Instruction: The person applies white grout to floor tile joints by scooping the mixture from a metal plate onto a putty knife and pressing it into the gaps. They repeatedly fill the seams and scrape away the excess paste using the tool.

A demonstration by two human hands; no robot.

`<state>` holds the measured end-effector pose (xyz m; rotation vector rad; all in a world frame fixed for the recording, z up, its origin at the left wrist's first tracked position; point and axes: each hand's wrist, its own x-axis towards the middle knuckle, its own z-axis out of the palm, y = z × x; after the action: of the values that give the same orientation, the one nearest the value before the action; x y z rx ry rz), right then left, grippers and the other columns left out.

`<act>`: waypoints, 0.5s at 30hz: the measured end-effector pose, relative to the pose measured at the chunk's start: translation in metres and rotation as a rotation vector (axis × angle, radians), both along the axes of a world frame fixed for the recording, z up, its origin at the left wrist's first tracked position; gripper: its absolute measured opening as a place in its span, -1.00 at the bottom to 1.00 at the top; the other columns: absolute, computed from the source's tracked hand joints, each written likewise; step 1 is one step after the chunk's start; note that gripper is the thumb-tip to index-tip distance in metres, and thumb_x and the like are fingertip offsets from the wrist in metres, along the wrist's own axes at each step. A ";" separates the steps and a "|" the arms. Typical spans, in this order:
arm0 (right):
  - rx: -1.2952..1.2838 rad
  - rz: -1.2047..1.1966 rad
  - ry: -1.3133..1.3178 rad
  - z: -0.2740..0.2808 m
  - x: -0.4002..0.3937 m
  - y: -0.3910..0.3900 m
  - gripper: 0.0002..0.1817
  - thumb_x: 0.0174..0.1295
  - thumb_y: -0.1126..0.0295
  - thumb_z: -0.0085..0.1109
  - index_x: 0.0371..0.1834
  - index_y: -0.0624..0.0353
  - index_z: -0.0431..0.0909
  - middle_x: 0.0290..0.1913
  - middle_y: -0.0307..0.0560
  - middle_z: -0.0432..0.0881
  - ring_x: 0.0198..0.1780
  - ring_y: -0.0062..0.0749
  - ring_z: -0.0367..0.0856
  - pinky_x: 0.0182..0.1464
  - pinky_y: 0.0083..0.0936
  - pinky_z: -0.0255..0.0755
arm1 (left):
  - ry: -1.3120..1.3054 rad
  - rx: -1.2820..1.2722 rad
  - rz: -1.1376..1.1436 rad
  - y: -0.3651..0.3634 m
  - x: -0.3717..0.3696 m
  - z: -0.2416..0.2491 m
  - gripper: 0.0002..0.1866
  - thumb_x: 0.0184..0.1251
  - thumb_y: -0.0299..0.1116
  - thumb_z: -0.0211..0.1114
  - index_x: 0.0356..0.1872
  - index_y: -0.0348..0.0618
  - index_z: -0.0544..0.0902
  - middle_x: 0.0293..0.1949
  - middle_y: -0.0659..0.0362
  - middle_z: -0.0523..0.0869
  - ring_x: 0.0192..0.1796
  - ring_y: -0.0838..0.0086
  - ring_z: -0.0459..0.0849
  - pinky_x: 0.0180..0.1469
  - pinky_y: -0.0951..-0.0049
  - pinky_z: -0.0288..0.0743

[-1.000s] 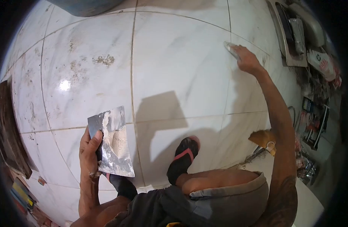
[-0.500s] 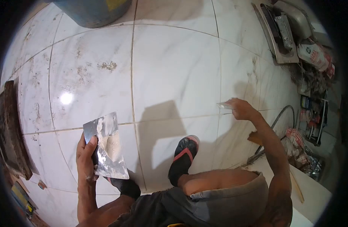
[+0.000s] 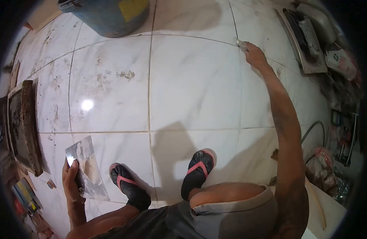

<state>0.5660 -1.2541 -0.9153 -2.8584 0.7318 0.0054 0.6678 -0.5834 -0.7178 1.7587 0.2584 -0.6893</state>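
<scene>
My left hand (image 3: 71, 181) grips a flat steel trowel (image 3: 82, 153) at its near left edge, thumb over the blade. A heap of pale paste (image 3: 92, 169) lies on the trowel, which is held above the floor. Far forward, my right hand (image 3: 256, 56) is closed around a small putty knife (image 3: 242, 44). The knife's tip is at the crossing of two joints between the white marbled floor tiles (image 3: 195, 79). Part of its handle is hidden in my fingers.
A grey bucket (image 3: 105, 20) stands at the top. On the left lies a wooden-framed panel (image 3: 26, 127). A metal sink (image 3: 315, 65), a printed bag (image 3: 341, 61) and a hose (image 3: 315, 124) are on the right. Brown stains (image 3: 125, 74) mark some tiles.
My right hand has moved forward with the putty knife, from the nearer tile joint to the farther one. My left hand has shifted left and closer to me, with the trowel tilted more.
</scene>
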 end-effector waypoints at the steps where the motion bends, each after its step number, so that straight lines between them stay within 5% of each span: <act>1: -0.070 0.047 -0.060 -0.022 -0.001 -0.005 -0.50 0.17 0.56 -0.04 0.25 0.19 0.41 0.13 0.19 0.56 0.20 -0.03 0.52 0.16 -0.24 0.48 | 0.009 -0.009 0.011 0.003 -0.003 -0.004 -0.43 0.37 -0.22 0.14 0.30 -0.36 0.34 0.02 0.07 0.61 -0.03 0.46 0.61 0.04 0.49 0.46; 5: -0.467 0.131 -0.112 -0.096 -0.029 0.019 -0.47 0.11 0.63 -0.08 0.24 0.26 0.43 0.24 0.09 0.51 0.23 -0.08 0.49 0.24 -0.28 0.46 | 0.045 -0.026 0.047 0.001 -0.007 -0.007 -0.45 0.35 -0.26 0.13 0.28 -0.38 0.35 0.01 0.06 0.61 -0.05 0.45 0.62 0.04 0.49 0.48; 8: -0.187 0.256 -0.057 -0.048 -0.040 0.017 -0.47 0.10 0.59 -0.07 0.23 0.26 0.45 0.16 0.16 0.57 0.16 -0.07 0.56 0.18 -0.26 0.48 | 0.065 -0.048 0.069 -0.001 -0.008 -0.013 -0.46 0.33 -0.29 0.14 0.26 -0.39 0.35 0.00 0.04 0.62 -0.06 0.44 0.64 0.04 0.49 0.49; 10: 0.045 -0.020 0.238 0.028 -0.021 0.028 -0.53 0.11 0.49 -0.03 0.14 0.30 0.49 -0.05 0.20 0.67 0.03 -0.03 0.64 0.09 -0.20 0.51 | 0.094 -0.069 0.083 -0.001 -0.010 -0.022 -0.47 0.32 -0.30 0.15 0.25 -0.39 0.36 -0.01 0.04 0.62 -0.08 0.44 0.64 0.03 0.49 0.51; 11: -0.037 -0.115 0.196 0.023 -0.020 0.006 -0.59 0.09 0.38 0.02 -0.01 0.38 0.55 -0.26 0.25 0.69 -0.14 0.03 0.69 -0.01 -0.17 0.52 | 0.116 -0.080 0.092 -0.002 -0.011 -0.027 -0.47 0.32 -0.30 0.15 0.25 -0.39 0.36 -0.01 0.04 0.62 -0.08 0.44 0.65 0.02 0.48 0.52; 15: 0.143 -0.372 0.280 0.031 0.001 -0.023 -0.63 0.07 0.28 0.06 -0.24 0.42 0.59 -0.35 0.30 0.66 -0.27 0.05 0.69 -0.11 -0.20 0.54 | 0.159 -0.113 0.086 -0.016 -0.012 -0.035 -0.47 0.32 -0.30 0.16 0.24 -0.38 0.37 -0.03 0.04 0.63 -0.10 0.44 0.65 0.01 0.48 0.53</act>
<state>0.5673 -1.2775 -0.8841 -2.5707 1.2529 0.3938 0.6558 -0.5991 -0.7526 1.5788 0.3941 -0.7672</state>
